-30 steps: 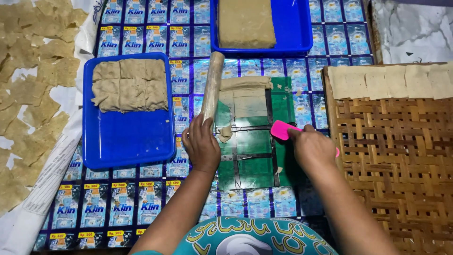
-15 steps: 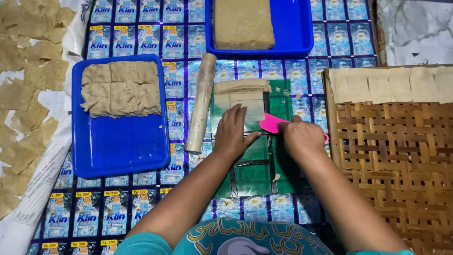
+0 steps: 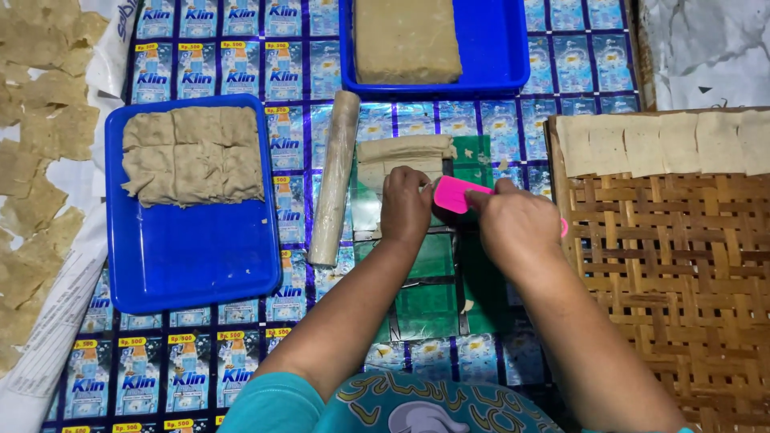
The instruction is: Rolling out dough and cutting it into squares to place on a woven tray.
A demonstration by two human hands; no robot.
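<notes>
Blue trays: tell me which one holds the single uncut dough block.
The far blue tray, beyond the hands, holds one smooth uncut dough block. The near-left blue tray holds dough already divided into squares.

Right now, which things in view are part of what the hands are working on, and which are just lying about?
In hand:
left hand pressing on the dough sheet
right hand holding the pink scraper
green board underneath

Lying about:
rolling pin
blue tray of stacked dough squares
blue tray with dough block
woven tray with cut squares
</notes>
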